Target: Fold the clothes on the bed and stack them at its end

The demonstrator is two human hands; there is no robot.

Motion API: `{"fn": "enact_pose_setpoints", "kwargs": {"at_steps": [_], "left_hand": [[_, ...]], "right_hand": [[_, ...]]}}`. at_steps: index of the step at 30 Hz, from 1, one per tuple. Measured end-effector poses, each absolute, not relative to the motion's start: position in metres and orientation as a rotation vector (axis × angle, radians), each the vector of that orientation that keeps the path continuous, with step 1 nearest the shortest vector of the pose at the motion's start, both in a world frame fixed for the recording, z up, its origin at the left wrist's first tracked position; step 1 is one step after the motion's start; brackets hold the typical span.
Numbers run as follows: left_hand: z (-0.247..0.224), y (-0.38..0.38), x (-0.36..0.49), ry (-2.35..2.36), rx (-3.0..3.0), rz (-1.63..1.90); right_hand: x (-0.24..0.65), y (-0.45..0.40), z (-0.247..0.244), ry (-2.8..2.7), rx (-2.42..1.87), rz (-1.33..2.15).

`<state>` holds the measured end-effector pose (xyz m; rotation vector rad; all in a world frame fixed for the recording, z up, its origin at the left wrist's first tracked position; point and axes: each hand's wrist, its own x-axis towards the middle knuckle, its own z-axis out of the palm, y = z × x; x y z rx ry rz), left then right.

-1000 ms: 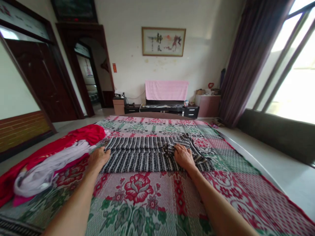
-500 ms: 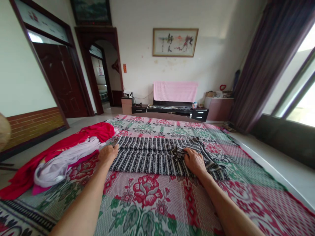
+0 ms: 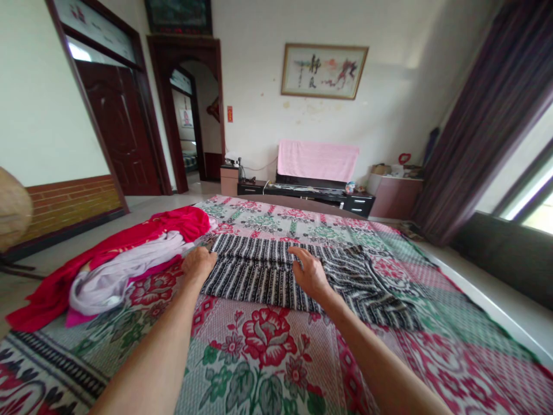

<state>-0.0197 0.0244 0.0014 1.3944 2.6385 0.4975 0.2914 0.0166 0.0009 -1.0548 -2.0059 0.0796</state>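
A black-and-white striped garment (image 3: pixel 254 276) lies flat and folded lengthwise on the flowered cloth (image 3: pixel 268 337), its right end spreading toward the lower right. At the garment's left end, my left hand (image 3: pixel 199 264) is closed on its edge. My right hand (image 3: pixel 309 271) is over the middle of the garment, fingers apart and pointing left, with nothing held. Whether its fingertips touch the fabric is hard to tell.
Left of the garment lie a red garment (image 3: pixel 181 222) and a pale one (image 3: pixel 108 288) in a heap. Beyond the bed stand a low black cabinet (image 3: pixel 360 203) and a pink cloth (image 3: pixel 317 159) over a screen. A dark curtain (image 3: pixel 479 127) hangs at right.
My right hand has let go of the bunched fabric and moved left to the garment's middle. The bunched part now lies flatter. The view has shifted, and my left hand stays at the left end.
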Motion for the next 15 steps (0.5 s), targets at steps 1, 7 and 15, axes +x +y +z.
{"fn": "enact_pose_setpoints", "kwargs": {"at_steps": [1,7,15], "left_hand": [[0.001,0.024,-0.019,2.639,1.415,0.504],[0.004,0.019,-0.015,2.657,1.550,0.537],[0.012,0.022,-0.007,2.685,1.660,0.523]], "right_hand": [[0.277,0.022,0.003,-1.990,-1.056,0.148],[0.224,0.052,-0.001,-1.923,-1.199,0.524],[0.228,0.067,-0.021,-1.560,-1.106,0.883]]}}
